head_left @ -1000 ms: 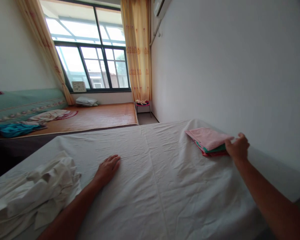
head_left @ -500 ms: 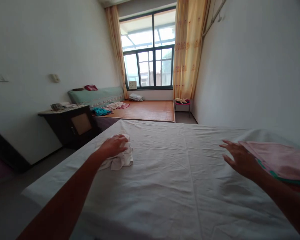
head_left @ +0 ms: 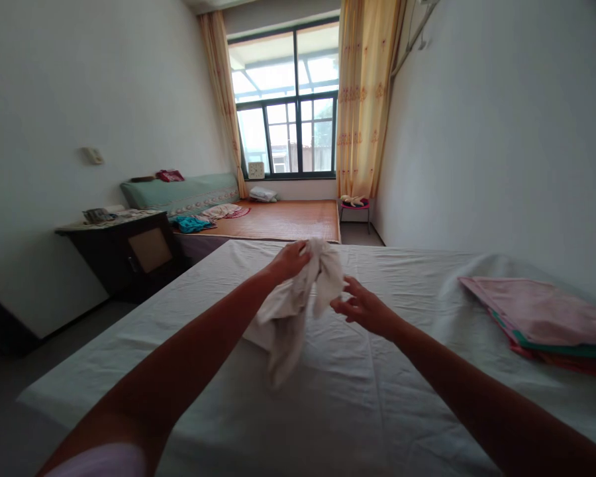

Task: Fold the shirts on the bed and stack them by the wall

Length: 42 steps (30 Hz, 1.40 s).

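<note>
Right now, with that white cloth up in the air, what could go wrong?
The left hand grips the white cloth by one bunched end only, so it might slip and drop back onto the bed sheet. The right hand is open beside the cloth, not clearly holding it. A wide swing could perhaps disturb the folded pile near the wall.

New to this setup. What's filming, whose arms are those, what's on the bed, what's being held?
A single camera worn on a person's head looks forward and down, so both bare arms are that person's own. The left hand grips a crumpled white cloth lifted above the bed, which has a white sheet. The right hand is open, fingers at the cloth's edge. A folded stack of cloths, pink on top, lies at the right, by the wall. Beyond are a second bed and a window.
</note>
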Each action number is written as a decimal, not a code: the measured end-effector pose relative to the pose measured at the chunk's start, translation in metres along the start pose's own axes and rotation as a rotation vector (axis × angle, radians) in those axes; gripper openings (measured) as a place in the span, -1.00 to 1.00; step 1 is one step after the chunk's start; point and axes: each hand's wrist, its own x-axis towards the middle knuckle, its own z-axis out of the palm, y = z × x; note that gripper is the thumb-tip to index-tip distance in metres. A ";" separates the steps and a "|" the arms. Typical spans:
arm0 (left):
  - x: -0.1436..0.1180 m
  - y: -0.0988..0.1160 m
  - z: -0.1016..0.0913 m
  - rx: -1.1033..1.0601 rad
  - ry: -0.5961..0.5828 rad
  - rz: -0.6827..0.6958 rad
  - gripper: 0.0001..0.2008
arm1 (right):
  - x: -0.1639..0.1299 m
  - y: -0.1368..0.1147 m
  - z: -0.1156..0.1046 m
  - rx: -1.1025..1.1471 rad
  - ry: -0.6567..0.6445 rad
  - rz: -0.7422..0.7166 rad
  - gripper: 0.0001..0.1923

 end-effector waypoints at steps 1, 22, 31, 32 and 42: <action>0.009 0.010 0.009 -0.203 -0.043 0.063 -0.62 | 0.006 0.000 0.000 0.117 0.049 0.016 -0.35; -0.014 -0.077 0.039 0.203 -0.003 -0.065 -0.67 | -0.012 0.094 -0.084 -0.154 0.226 0.185 -0.46; 0.010 -0.039 -0.034 -0.820 0.298 -0.248 -0.54 | 0.010 0.023 -0.121 0.410 0.545 0.020 -0.61; 0.014 -0.035 -0.034 -0.934 0.360 -0.247 -0.56 | 0.014 0.016 -0.123 0.458 0.561 0.004 -0.62; -0.002 -0.069 0.017 -0.683 0.139 -0.234 -0.51 | 0.003 0.079 -0.188 -0.233 0.930 0.188 -0.63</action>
